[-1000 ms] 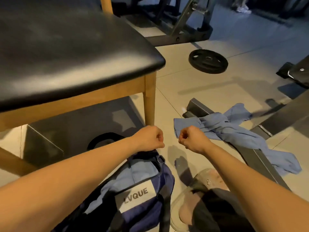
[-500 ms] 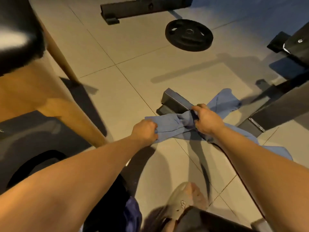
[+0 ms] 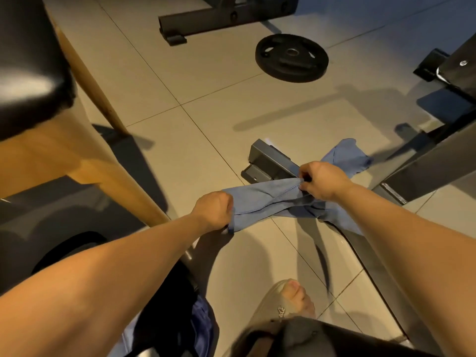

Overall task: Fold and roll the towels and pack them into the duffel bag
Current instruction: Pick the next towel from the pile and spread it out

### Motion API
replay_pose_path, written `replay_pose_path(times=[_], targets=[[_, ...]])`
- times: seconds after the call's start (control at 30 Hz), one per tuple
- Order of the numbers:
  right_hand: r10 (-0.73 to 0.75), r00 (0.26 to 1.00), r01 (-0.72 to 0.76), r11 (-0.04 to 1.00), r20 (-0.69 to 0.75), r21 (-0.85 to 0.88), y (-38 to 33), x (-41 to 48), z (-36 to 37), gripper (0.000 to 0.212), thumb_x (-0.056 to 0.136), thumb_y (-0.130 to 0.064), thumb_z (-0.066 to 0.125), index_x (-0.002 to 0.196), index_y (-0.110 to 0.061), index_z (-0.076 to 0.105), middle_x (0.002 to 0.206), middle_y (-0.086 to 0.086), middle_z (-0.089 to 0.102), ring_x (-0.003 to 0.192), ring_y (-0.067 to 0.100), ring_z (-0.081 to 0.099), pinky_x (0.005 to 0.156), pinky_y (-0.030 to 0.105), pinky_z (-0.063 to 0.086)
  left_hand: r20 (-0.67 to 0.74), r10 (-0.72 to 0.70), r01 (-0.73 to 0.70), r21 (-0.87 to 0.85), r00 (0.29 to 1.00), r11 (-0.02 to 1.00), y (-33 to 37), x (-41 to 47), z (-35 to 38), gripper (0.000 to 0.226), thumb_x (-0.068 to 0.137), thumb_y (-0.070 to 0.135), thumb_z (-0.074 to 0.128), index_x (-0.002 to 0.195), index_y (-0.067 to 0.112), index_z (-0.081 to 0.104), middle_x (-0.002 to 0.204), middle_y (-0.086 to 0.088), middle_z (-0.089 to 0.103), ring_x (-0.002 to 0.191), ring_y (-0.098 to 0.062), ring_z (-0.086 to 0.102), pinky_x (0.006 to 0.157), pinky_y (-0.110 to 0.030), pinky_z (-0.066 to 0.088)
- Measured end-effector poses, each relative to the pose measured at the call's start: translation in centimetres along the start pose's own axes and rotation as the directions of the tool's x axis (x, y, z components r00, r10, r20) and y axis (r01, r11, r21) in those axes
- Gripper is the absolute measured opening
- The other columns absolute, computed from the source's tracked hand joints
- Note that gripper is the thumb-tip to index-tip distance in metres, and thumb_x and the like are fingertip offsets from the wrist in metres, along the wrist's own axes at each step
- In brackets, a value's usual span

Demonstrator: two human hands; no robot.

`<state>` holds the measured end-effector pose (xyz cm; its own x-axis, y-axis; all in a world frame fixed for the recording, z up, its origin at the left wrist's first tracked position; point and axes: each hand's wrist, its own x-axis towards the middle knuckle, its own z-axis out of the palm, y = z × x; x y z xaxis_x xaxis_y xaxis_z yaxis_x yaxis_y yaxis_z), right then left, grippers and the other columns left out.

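Both hands, left hand (image 3: 215, 211) and right hand (image 3: 320, 180), pinch the crumpled blue cloth towel (image 3: 268, 199) at frame centre, draped over a grey metal bar (image 3: 270, 161); lifting could likely snag it there.

We grip a blue towel (image 3: 265, 199) with both hands: left hand (image 3: 213, 211) at its near end, right hand (image 3: 319, 180) bunching its middle over a metal frame (image 3: 268, 161) on the tiled floor (image 3: 231, 104).
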<state>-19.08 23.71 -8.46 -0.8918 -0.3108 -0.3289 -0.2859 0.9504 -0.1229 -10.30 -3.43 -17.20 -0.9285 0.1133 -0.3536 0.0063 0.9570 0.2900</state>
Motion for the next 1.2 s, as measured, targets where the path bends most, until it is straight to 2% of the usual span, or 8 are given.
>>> replay_pose_path(times=[0.2,0.27,0.37,0.53,0.83,0.93,1.07,1.2], targets=[[-0.120,0.991,0.107,0.976,0.057,0.187,-3.2,-3.3,-7.2,0.017,0.091,-0.019,0.073,0.078,-0.019,0.063,0.084,0.005,0.066,0.081,0.024,0.060,0.067,0.033,0.047,-0.191,0.148,-0.218,-0.428,0.970,0.877,5.3,-2.5,-5.0,0.075,0.078,0.054,0.080,0.143,0.027,0.053,0.136,0.002,0.057,0.122,-0.017,0.054,0.102,-0.035,0.047],[-0.166,0.983,0.143,0.957,0.071,0.253,-4.5,-4.7,-10.3,0.009,0.091,-0.016,0.073,0.083,-0.016,0.069,0.083,0.004,0.068,0.078,0.019,0.060,0.064,0.024,0.045,-0.250,0.171,-0.282,-0.528,0.953,0.801,7.8,-3.4,-7.8,0.060,0.080,0.048,0.081,0.133,0.025,0.063,0.130,0.001,0.061,0.117,-0.014,0.057,0.100,-0.032,0.047],[-0.195,0.979,0.161,0.920,0.060,0.358,-6.1,-7.7,-15.4,0.006,0.094,-0.012,0.070,0.093,-0.006,0.071,0.075,0.004,0.064,0.061,0.013,0.054,0.049,0.019,0.042,-0.285,0.130,-0.299,-0.704,0.950,0.644,10.4,-5.8,-12.5,0.011,0.088,0.028,0.078,0.090,0.017,0.076,0.099,-0.002,0.072,0.085,-0.011,0.064,0.082,-0.032,0.052],[-0.217,0.974,0.218,0.823,-0.065,0.524,-8.3,-12.1,-21.7,0.012,0.093,-0.017,0.073,0.083,-0.011,0.073,0.065,-0.001,0.061,0.058,0.011,0.049,0.049,0.024,0.039,-0.337,0.075,-0.326,-0.793,0.938,0.515,10.9,-12.0,-20.2,0.015,0.092,0.021,0.073,0.079,0.013,0.071,0.078,-0.017,0.069,0.072,-0.019,0.059,0.070,-0.036,0.047],[-0.414,0.902,0.386,0.642,-0.123,0.663,-19.2,-17.7,-29.0,0.023,0.092,-0.025,0.071,0.097,-0.003,0.071,0.070,0.005,0.050,0.061,0.014,0.040,0.054,0.024,0.030,-0.554,-0.068,-0.405,-0.681,0.830,0.611,5.8,-25.1,-33.8,0.014,0.092,0.024,0.074,0.082,0.015,0.070,0.075,-0.007,0.068,0.062,-0.007,0.055,0.058,-0.016,0.044],[-0.498,0.857,0.457,0.613,-0.134,0.645,-23.8,-19.1,-31.5,0.020,0.094,-0.025,0.068,0.098,-0.005,0.070,0.087,0.013,0.058,0.077,0.022,0.050,0.066,0.030,0.037,-0.596,-0.090,-0.414,-0.651,0.798,0.636,3.1,-29.4,-37.4,0.016,0.089,0.027,0.077,0.084,0.012,0.075,0.078,-0.005,0.073,0.069,-0.009,0.061,0.065,-0.022,0.049],[-0.563,0.798,0.570,0.591,-0.214,0.571,-30.8,-19.4,-34.5,0.016,0.098,-0.022,0.063,0.092,-0.008,0.069,0.083,0.008,0.062,0.073,0.016,0.056,0.065,0.027,0.043,-0.523,-0.149,-0.280,-0.651,0.839,0.706,-1.2,-34.2,-41.1,0.033,0.091,0.040,0.072,0.087,0.009,0.077,0.081,-0.009,0.074,0.073,-0.011,0.064,0.066,-0.024,0.050],[-0.590,0.733,0.673,0.559,-0.338,0.485,-37.7,-18.7,-36.8,0.017,0.099,-0.020,0.063,0.094,-0.007,0.072,0.088,0.010,0.068,0.080,0.016,0.060,0.069,0.029,0.049,-0.509,-0.250,-0.248,-0.719,0.823,0.649,-6.2,-37.7,-42.3,0.031,0.095,0.034,0.069,0.090,0.004,0.076,0.083,-0.010,0.074,0.077,-0.018,0.064,0.071,-0.030,0.049]])
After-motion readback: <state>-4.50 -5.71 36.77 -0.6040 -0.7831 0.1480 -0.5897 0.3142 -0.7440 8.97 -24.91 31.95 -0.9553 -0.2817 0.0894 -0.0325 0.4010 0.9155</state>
